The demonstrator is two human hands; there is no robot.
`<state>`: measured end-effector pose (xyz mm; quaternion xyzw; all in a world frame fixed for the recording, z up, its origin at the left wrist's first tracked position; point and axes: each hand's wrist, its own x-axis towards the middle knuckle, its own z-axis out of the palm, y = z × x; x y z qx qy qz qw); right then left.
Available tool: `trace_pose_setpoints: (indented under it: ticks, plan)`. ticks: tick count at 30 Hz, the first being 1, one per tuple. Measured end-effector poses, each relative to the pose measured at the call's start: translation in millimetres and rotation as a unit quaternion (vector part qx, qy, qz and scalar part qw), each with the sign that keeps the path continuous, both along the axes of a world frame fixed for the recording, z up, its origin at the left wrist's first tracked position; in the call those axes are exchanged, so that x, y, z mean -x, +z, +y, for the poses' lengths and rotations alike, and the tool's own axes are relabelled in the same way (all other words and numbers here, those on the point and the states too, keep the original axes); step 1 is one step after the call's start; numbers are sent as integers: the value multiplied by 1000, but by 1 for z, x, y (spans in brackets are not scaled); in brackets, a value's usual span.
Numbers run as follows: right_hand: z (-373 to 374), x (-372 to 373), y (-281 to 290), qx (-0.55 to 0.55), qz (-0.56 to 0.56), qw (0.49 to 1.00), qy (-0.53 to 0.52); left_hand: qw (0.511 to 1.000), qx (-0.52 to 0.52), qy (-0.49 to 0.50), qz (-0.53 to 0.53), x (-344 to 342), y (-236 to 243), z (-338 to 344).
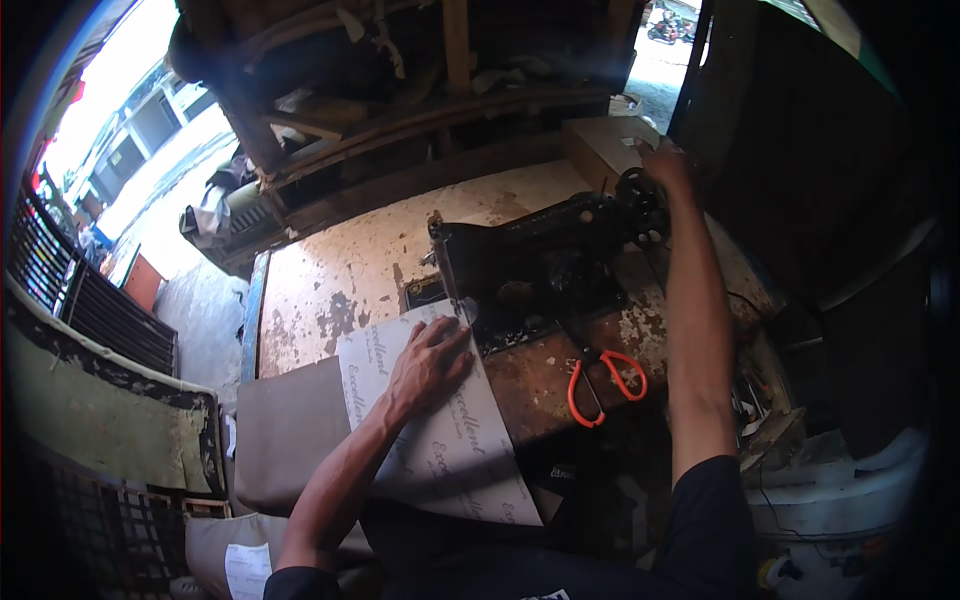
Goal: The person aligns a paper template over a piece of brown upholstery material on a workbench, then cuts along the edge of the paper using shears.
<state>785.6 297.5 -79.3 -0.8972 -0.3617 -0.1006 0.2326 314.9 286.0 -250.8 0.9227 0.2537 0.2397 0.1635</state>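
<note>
My left hand (432, 362) lies flat, fingers stretched, on a white sheet with repeated grey print (480, 440). The sheet's far end reaches the needle end of a black sewing machine (530, 270). Under and beside the sheet is brown-grey upholstery material (290, 430), hanging toward my lap. My right arm stretches far forward, and my right hand (668, 165) is at the top of the machine's black handwheel (640, 205). Its fingers are dark and partly hidden, so their grip is unclear. Scissors with orange handles (603, 385) lie right of the sheet, their blades toward the machine.
The machine stands on a worn wooden table (320, 270) with peeling paint. A cardboard-coloured box (600, 145) sits behind the handwheel. A wooden frame (400, 125) rises along the far edge. More brown-grey material (215, 550) with a white paper lies at lower left.
</note>
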Motion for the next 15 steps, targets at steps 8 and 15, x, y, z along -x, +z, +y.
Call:
trace_pose_setpoints:
  ticks: [8, 15]
  plan:
    - [-77, -1, -21, -50, 286, 949, 121, 999, 22, 19, 32, 6, 6, -3]
    - [-164, 141, -62, -198, 121, 966, 114, 998, 17, 25, 60, 11, 10, 0]
